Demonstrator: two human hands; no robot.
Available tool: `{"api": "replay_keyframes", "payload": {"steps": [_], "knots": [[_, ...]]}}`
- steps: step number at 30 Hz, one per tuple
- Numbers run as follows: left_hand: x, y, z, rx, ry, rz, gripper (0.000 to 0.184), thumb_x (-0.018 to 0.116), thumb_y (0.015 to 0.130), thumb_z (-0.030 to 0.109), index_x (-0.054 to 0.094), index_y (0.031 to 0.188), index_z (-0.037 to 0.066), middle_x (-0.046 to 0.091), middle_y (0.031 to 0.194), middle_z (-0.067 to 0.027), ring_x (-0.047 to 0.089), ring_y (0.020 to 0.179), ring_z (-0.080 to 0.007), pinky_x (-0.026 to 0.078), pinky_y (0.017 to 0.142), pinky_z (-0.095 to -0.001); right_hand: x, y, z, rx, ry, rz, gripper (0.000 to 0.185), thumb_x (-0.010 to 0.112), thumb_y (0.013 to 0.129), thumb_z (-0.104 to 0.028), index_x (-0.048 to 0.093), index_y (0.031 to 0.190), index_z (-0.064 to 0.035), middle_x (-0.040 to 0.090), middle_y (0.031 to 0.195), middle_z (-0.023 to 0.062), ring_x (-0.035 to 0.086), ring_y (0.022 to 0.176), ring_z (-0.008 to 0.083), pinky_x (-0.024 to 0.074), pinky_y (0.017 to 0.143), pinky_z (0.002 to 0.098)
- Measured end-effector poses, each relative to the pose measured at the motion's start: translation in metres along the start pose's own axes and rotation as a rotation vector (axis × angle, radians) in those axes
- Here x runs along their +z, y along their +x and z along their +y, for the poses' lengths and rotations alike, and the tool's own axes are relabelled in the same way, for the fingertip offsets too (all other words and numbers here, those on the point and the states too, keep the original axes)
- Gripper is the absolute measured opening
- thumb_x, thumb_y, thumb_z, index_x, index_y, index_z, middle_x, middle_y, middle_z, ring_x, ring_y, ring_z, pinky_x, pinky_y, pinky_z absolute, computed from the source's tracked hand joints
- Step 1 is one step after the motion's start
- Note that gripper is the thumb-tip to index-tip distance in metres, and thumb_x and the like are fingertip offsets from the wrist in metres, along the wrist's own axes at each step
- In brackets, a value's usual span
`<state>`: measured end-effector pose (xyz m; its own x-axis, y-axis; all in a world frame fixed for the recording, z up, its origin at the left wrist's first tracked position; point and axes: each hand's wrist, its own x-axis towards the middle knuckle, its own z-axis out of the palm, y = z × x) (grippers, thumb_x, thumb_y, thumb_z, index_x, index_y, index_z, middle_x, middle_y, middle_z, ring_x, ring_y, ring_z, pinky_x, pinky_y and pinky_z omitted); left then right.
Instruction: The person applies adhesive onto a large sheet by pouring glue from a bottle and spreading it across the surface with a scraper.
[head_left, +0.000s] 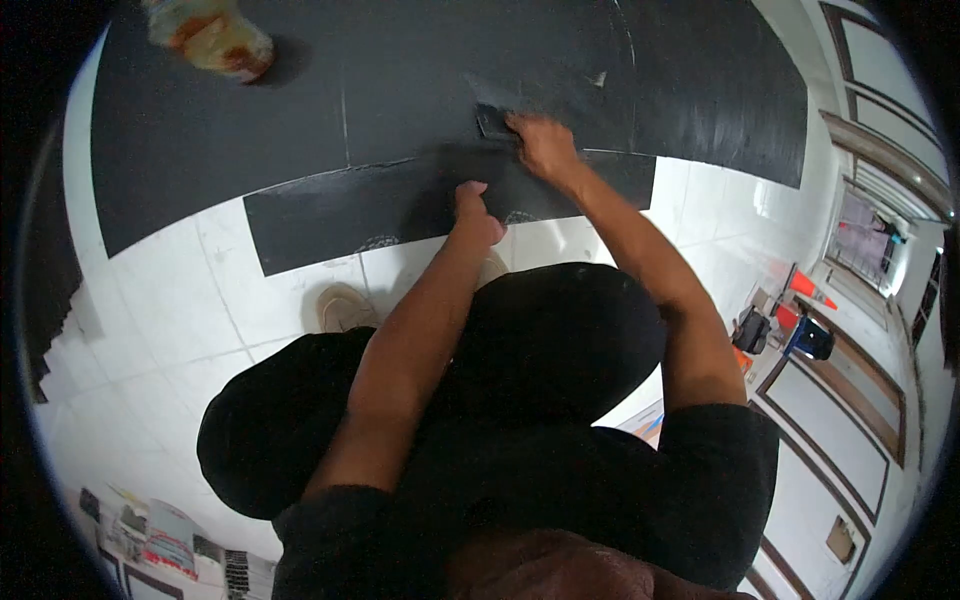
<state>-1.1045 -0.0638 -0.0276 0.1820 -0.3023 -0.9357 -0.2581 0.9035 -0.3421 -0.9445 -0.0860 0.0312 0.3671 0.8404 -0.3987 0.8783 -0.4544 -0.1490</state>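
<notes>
My right hand [548, 148] is closed on a dark, flat scraper-like piece [492, 121], its straight edge against the black sheet [400, 80]. A greyish smear shows on the sheet beside that piece. My left hand [475, 208] lies lower and to the left, on the narrow black strip [330, 220] near its front edge. Its visible fingers are stretched out and appear to hold nothing; part of the hand is hidden. Strip and sheet meet along a seam, with a ragged light line on both sides of my hands.
A stained plastic container [215, 40] stands on the sheet at upper left. White floor tiles [215, 280] surround my shoe [345, 308]. Farther right are an orange cone [812, 288], a dark bag [750, 330] and panelled walls [825, 440]. Several items lie at lower left.
</notes>
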Motion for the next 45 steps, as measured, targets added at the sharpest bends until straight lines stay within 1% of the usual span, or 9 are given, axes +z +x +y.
{"api": "replay_keyframes", "payload": {"steps": [6, 12, 17, 21, 22, 24, 26, 33, 45], "knots": [[0.038, -0.051, -0.008, 0.013, 0.13, 0.019, 0.064, 0.069, 0.078, 0.024, 0.052, 0.139, 0.013, 0.051, 0.144, -0.0107, 0.052, 0.125, -0.0306, 0.038, 0.108, -0.0477, -0.023, -0.034, 0.011, 0.231, 0.078, -0.087, 0.043, 0.06, 0.088, -0.018, 0.065, 0.131, -0.0182, 0.07, 0.116, 0.019, 0.068, 0.107, 0.0407, 0.054, 0.091, 0.0543], [0.075, -0.082, 0.036, 1.011, 0.565, 0.194, 0.063, 0.066, 0.09, 0.014, 0.036, 0.142, -0.004, 0.044, 0.134, -0.0248, 0.053, 0.123, -0.0385, 0.047, 0.103, -0.0482, -0.048, 0.0, 0.041, 0.326, 0.043, 0.059, 0.046, 0.058, 0.09, -0.019, 0.06, 0.136, -0.0171, 0.069, 0.12, 0.0178, 0.067, 0.108, 0.0406, 0.0546, 0.091, 0.0546], [0.091, -0.112, 0.096, 1.199, 0.666, 0.183, 0.068, 0.07, 0.089, 0.016, 0.035, 0.144, -0.002, 0.038, 0.137, -0.0241, 0.051, 0.124, -0.0402, 0.047, 0.105, -0.0504, 0.029, 0.0, 0.063, 0.215, -0.21, 0.254, 0.052, 0.055, 0.09, -0.011, 0.051, 0.142, -0.0093, 0.066, 0.122, 0.0236, 0.068, 0.106, 0.0418, 0.0575, 0.086, 0.0526], [0.133, -0.087, 0.151, 1.412, 1.226, 0.294, 0.099, 0.079, 0.083, 0.036, 0.02, 0.155, 0.0, 0.021, 0.156, -0.0278, 0.027, 0.144, -0.0467, 0.03, 0.119, -0.0528, 0.027, -0.026, 0.037, 0.025, -0.19, 0.292, 0.047, 0.057, 0.089, -0.01, 0.056, 0.136, -0.0054, 0.066, 0.117, 0.03, 0.068, 0.102, 0.0427, 0.0571, 0.086, 0.0542], [0.145, -0.078, 0.16, 1.524, 1.493, 0.423, 0.112, 0.082, 0.08, 0.045, 0.014, 0.159, 0.002, 0.012, 0.163, -0.0289, 0.015, 0.151, -0.0488, 0.023, 0.123, -0.0539, -0.006, -0.027, 0.034, 0.244, 0.048, 0.116, 0.042, 0.057, 0.089, -0.011, 0.06, 0.13, -0.004, 0.066, 0.114, 0.0306, 0.068, 0.102, 0.0439, 0.0562, 0.086, 0.0545], [0.175, -0.088, 0.175, 1.509, 1.62, 0.467, 0.122, 0.083, 0.076, 0.052, 0.01, 0.161, 0.005, 0.003, 0.165, -0.0288, 0.004, 0.152, -0.0484, 0.015, 0.124, -0.0572, -0.025, -0.024, 0.057, 0.462, 0.297, -0.065, 0.038, 0.057, 0.088, -0.012, 0.064, 0.125, -0.0026, 0.067, 0.112, 0.0313, 0.067, 0.102, 0.0451, 0.0552, 0.087, 0.0549], [0.2, -0.09, 0.191, 1.506, 1.757, 0.497, 0.131, 0.085, 0.072, 0.058, 0.005, 0.163, 0.008, -0.005, 0.166, -0.0287, -0.008, 0.154, -0.0481, 0.007, 0.124, -0.0604, -0.029, -0.02, 0.101, 0.588, 0.444, 0.361, 0.032, 0.057, 0.095, -0.015, 0.064, 0.124, -0.0036, 0.07, 0.109, 0.0285, 0.067, 0.109, 0.0437, 0.0527, 0.089, 0.0512], [0.221, -0.074, 0.215, 1.238, 2.028, 0.583, 0.155, 0.088, 0.062, 0.066, -0.021, 0.159, 0.015, -0.023, 0.163, -0.0294, -0.026, 0.147, -0.052, -0.005, 0.116, -0.0728, -0.001, 0.011, 0.27, 1.117, 0.448, 0.423, 0.038, 0.06, 0.086, -0.022, 0.064, 0.111, 0.0058, 0.068, 0.113, 0.0309, 0.065, 0.106, 0.0503, 0.0514, 0.093, 0.0527], [0.239, -0.092, 0.214, 1.049, 2.021, 0.59, 0.157, 0.091, 0.061, 0.061, -0.024, 0.158, 0.016, -0.027, 0.161, -0.03, -0.027, 0.147, -0.0529, -0.005, 0.114, -0.0736, -0.119, 0.278, 0.286, 0.928, 0.648, 0.557, 0.037, 0.06, 0.089, -0.025, 0.071, 0.103, 0.0062, 0.073, 0.095, 0.0251, 0.072, 0.092, 0.0408, 0.0562, 0.08, 0.0475]]}}
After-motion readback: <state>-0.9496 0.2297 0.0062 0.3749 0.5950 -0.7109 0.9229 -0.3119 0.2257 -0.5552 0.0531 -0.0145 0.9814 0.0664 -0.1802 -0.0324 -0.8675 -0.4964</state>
